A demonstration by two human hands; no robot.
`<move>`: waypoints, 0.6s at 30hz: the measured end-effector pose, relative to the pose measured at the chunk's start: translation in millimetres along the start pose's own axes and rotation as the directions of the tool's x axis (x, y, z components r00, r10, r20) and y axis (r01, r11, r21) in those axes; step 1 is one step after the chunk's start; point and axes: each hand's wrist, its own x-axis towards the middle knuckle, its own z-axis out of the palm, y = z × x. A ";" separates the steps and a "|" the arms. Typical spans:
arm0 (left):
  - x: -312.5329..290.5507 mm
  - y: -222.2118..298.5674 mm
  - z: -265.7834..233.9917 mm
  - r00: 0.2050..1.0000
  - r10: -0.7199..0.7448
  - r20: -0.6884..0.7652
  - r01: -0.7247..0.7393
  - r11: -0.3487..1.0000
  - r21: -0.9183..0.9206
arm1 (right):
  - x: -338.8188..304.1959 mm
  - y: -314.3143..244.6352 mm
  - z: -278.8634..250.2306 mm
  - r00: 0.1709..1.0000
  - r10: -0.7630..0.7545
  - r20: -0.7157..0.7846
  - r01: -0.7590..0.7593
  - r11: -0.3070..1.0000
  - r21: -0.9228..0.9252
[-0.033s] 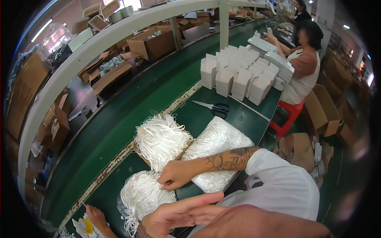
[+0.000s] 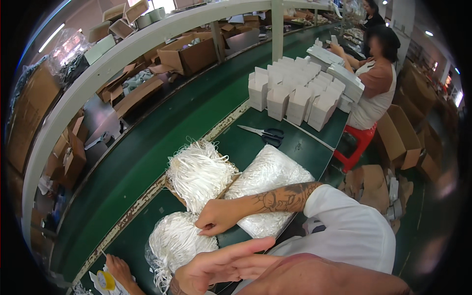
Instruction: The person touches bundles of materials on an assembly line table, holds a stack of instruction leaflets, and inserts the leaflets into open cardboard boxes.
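Note:
My right hand (image 2: 216,217), its forearm tattooed, is closed in a loose fist. It rests against the edge of a bundle of white cords (image 2: 177,241) in clear plastic; its curled fingers hide whatever may be inside. My left hand (image 2: 221,265) is raised close in front of me, with its fingers stretched out toward the right and nothing in them. Just beyond my right hand, a second heap of white cords (image 2: 199,172) lies in a cardboard box. A full clear plastic bag of white pieces (image 2: 268,184) lies under and beside my right forearm.
Dark-handled scissors (image 2: 270,133) lie beyond the bag. Several white boxes (image 2: 297,101) stand near a seated person (image 2: 376,78). At lower left another person's hand (image 2: 120,270) is by a yellow tape roll (image 2: 105,280). A green conveyor belt (image 2: 123,167) runs along the left.

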 end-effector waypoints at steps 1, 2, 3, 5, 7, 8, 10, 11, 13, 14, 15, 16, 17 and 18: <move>0.1 -1.0 -0.6 0.999 0.039 0.000 -0.039 0.997 -0.068 | -0.6 0.8 -0.4 1.000 0.001 0.002 -0.001 1.000 -0.004; 0.3 -1.2 0.4 0.999 0.041 0.004 -0.041 0.997 -0.066 | -1.2 1.9 0.7 1.000 0.004 0.007 -0.004 1.000 -0.006; 0.5 -1.0 3.2 0.998 0.065 -0.016 -0.066 0.997 -0.043 | -1.6 2.6 0.7 1.000 0.008 0.014 -0.008 1.000 -0.007; -0.4 -1.9 4.0 0.995 0.092 -0.038 -0.093 0.996 -0.018 | -0.2 2.3 1.5 1.000 0.011 0.027 -0.010 1.000 -0.004; 0.8 -3.0 0.2 0.986 0.163 0.045 -0.163 0.987 -0.009 | -0.4 2.5 1.8 0.999 0.015 0.039 -0.015 1.000 -0.001; -2.8 -4.7 3.8 0.985 0.163 0.047 -0.163 0.987 -0.010 | -1.3 2.8 1.6 1.000 0.009 0.024 -0.008 1.000 -0.012; -13.4 -8.9 18.1 0.922 0.127 -0.366 -0.037 0.969 0.244 | -1.3 2.1 1.8 1.000 0.000 0.014 0.000 1.000 -0.022; -13.1 -8.1 20.2 0.921 0.130 -0.367 -0.040 0.969 0.244 | -0.3 0.4 2.0 1.000 -0.014 0.014 0.015 0.999 -0.032; -10.5 -5.3 22.3 0.896 0.002 -0.443 0.127 0.957 0.261 | 0.9 0.0 2.4 0.999 -0.030 0.017 0.031 0.999 -0.040; -9.0 -5.1 22.6 0.897 0.000 -0.443 0.128 0.957 0.259 | 0.8 1.5 3.1 0.999 -0.039 0.003 0.039 0.998 -0.045; -6.7 -5.7 23.0 0.884 -0.014 -0.468 0.129 0.968 0.215 | 0.6 2.7 3.5 0.999 -0.047 -0.011 0.047 0.998 -0.050; -5.0 -6.4 22.9 0.870 -0.029 -0.492 0.129 0.977 0.171 | -0.2 3.5 3.3 0.999 -0.045 -0.012 0.045 0.998 -0.049; -5.5 -9.2 18.1 0.870 -0.031 -0.491 0.130 0.977 0.169 | -1.1 4.2 2.6 0.999 -0.043 -0.007 0.043 0.997 -0.059; -6.8 -14.4 8.9 0.912 0.044 -0.407 0.015 0.990 0.142 | -2.3 4.9 1.7 0.999 -0.040 -0.002 0.040 0.997 -0.070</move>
